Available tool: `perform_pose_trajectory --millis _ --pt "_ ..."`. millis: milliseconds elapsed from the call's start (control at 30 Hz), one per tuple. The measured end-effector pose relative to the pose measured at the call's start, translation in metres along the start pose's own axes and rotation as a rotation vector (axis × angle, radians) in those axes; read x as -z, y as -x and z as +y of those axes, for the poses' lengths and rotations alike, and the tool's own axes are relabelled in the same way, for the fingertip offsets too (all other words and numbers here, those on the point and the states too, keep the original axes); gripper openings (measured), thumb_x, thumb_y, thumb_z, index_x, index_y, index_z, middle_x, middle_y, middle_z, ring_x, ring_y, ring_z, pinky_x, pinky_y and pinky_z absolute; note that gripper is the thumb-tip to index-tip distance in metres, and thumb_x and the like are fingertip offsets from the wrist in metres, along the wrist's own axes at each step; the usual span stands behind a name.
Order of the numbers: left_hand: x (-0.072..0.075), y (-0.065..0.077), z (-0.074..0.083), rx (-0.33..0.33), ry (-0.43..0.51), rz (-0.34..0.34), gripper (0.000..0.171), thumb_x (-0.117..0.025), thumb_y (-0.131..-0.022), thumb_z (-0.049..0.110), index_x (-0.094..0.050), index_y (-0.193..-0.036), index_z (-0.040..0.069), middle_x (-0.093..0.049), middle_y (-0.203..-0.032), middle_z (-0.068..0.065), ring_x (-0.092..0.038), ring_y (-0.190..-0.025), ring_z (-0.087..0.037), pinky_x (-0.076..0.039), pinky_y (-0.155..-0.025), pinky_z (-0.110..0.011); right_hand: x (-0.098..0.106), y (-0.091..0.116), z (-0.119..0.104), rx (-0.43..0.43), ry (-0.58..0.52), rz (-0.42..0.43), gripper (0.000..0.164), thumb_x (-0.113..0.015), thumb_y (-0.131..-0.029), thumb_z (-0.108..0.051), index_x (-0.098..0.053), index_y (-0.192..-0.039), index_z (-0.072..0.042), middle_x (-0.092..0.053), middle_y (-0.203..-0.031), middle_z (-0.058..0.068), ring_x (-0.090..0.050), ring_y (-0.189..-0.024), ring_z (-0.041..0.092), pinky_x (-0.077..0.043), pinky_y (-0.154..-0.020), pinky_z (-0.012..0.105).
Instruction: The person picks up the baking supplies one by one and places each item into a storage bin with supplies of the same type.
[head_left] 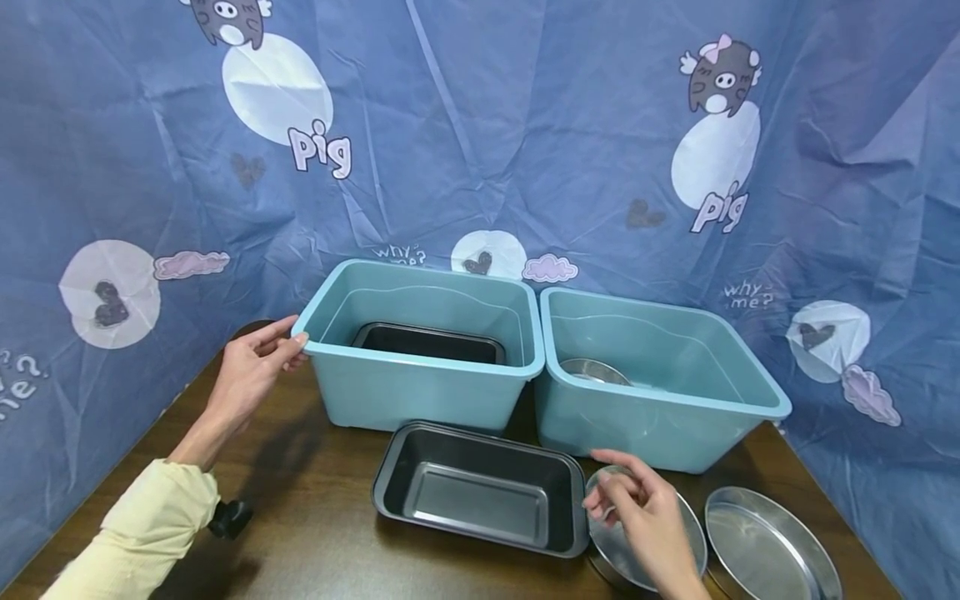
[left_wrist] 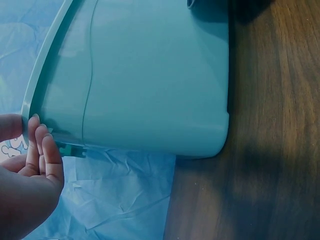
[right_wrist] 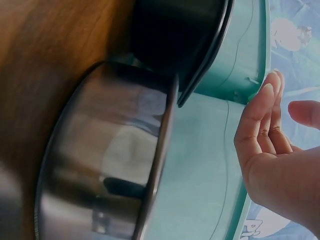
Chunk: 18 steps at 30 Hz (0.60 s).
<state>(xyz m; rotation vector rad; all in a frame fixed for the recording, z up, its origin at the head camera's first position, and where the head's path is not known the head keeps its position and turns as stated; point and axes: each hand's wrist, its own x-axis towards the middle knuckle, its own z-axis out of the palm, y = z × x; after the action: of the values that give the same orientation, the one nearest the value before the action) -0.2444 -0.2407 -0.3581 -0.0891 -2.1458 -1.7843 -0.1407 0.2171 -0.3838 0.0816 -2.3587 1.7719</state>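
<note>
My left hand point(head_left: 251, 371) pinches the left front corner of the rim of the left teal bin point(head_left: 420, 392), thumb on one side and fingers on the other. The left wrist view shows the same hand point(left_wrist: 35, 175) at the bin's edge. Over a round metal pan point(head_left: 686, 533) hangs my right hand point(head_left: 637, 517), fingers loosely bent, holding nothing. In the right wrist view, that hand point(right_wrist: 275, 145) has a gap between thumb and fingers. A black rectangular loaf pan point(head_left: 480, 492) lies in front of the left bin, just left of the right hand.
Inside the left bin is another dark rectangular pan point(head_left: 427, 343). The right teal bin point(head_left: 637, 425) stands beside it with a round metal pan point(head_left: 596, 371) inside. A further round pan point(head_left: 772, 546) lies at the right of the wooden table point(head_left: 315, 517). A blue printed cloth point(head_left: 525, 167) hangs behind.
</note>
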Motion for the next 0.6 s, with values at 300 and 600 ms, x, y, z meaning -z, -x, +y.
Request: perform_pose_trajectory --millis 300,600 --pt "0.0 0.0 0.0 -0.016 0.015 -0.001 0.049 -0.062 -0.104 0.009 -0.049 -0.143 -0.017 -0.066 -0.08 0.017 -0.064 -0.073 0.003 -0.053 -0.07 -0.015 0.004 0.008 0.009 -0.026 0.023 0.025 0.023 -0.058 -0.101 0.003 -0.067 -0.121 0.006 -0.069 -0.071 0.01 -0.065 -0.059 0.019 -0.054 -0.054 0.032" --pt "-0.001 0.0 0.001 -0.014 0.016 0.003 0.049 -0.062 -0.104 0.009 -0.049 -0.143 -0.017 -0.066 -0.08 0.018 -0.064 -0.073 0.003 -0.053 -0.069 -0.014 0.006 0.015 0.018 -0.157 0.075 0.014 0.027 -0.058 -0.097 0.003 -0.066 -0.124 0.006 -0.069 -0.073 0.011 -0.065 -0.06 0.019 -0.055 -0.055 0.032"
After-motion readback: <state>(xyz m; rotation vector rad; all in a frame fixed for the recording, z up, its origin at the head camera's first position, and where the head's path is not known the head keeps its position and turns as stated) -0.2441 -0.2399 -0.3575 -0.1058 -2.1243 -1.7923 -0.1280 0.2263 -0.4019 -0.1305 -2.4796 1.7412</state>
